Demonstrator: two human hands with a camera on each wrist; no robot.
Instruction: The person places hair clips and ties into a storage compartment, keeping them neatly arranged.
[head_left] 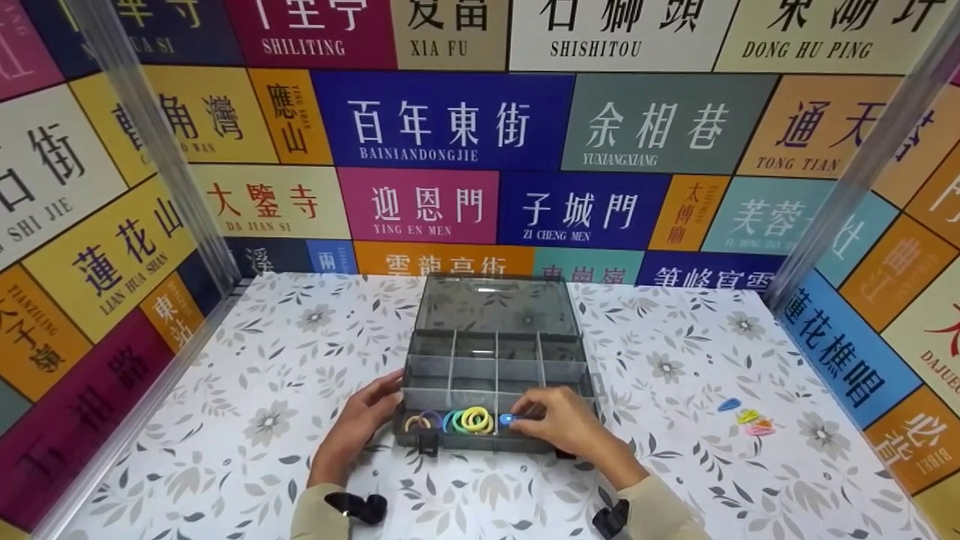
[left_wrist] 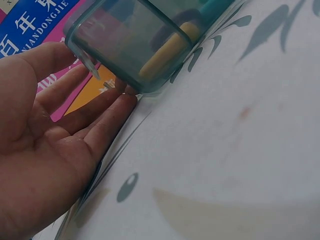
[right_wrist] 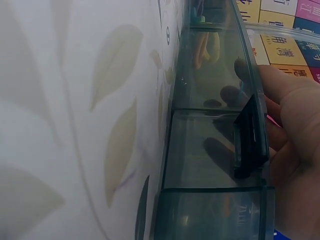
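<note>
Nearest to the camera are two beige sleeves (head_left: 319, 517), from which both hands reach forward, apart from each other. The right hand (head_left: 562, 420) pinches a small blue clip (head_left: 507, 419) with its fingertips, at the front row of a dark transparent box (head_left: 520, 371); so fine a hold probably suits the narrow compartment. The left hand (head_left: 365, 411) clamps nothing: its fingers, nearly straight, touch the left side of the box, I think in order to steady it. Coloured rings (head_left: 489, 421) lie in the front row, left of the divider beside the clip, perhaps so that each kind has its own place. Behind, the lid (head_left: 495, 304) is turned back, which leaves the compartments accessible. Well to the right, more clips (head_left: 748, 416) lie grouped on the flowered tabletop (head_left: 187, 450), probably for easy reach of the right hand
</note>
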